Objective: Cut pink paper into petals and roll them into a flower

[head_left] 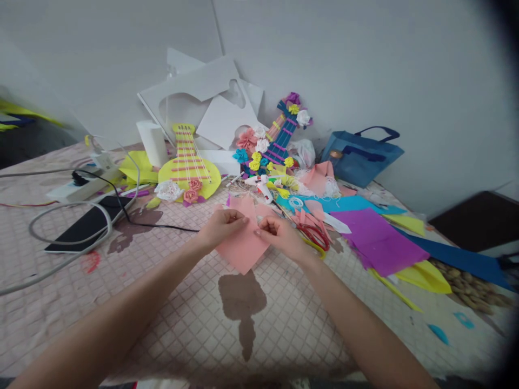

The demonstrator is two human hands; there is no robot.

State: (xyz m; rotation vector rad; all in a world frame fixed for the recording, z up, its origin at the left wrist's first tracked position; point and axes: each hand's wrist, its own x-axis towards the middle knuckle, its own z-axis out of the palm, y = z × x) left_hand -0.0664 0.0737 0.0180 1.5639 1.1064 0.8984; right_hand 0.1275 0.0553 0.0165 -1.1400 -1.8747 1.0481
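Observation:
A sheet of pink paper (243, 248) is held up over the table, one corner pointing toward me. My left hand (223, 224) pinches its left side between thumb and fingers. On the opposite side, my right hand (278, 232) has thumb and fingertips closed at the sheet's right edge. Just beyond the paper lies a white hot glue gun (261, 187). Scissors with red handles (315, 235) rest right of my right hand, among pink paper scraps. A yellow paper guitar (188, 167) with strings and paper flowers stands behind my left hand.
A blue decorated paper guitar (284, 138) leans at the back near a blue bag (363, 156). Purple paper (379, 237) lies at right. A power strip (77, 186), a black tablet-like slab (91, 221) and looping cables occupy the left. White cut boards (194, 81) lean against the wall.

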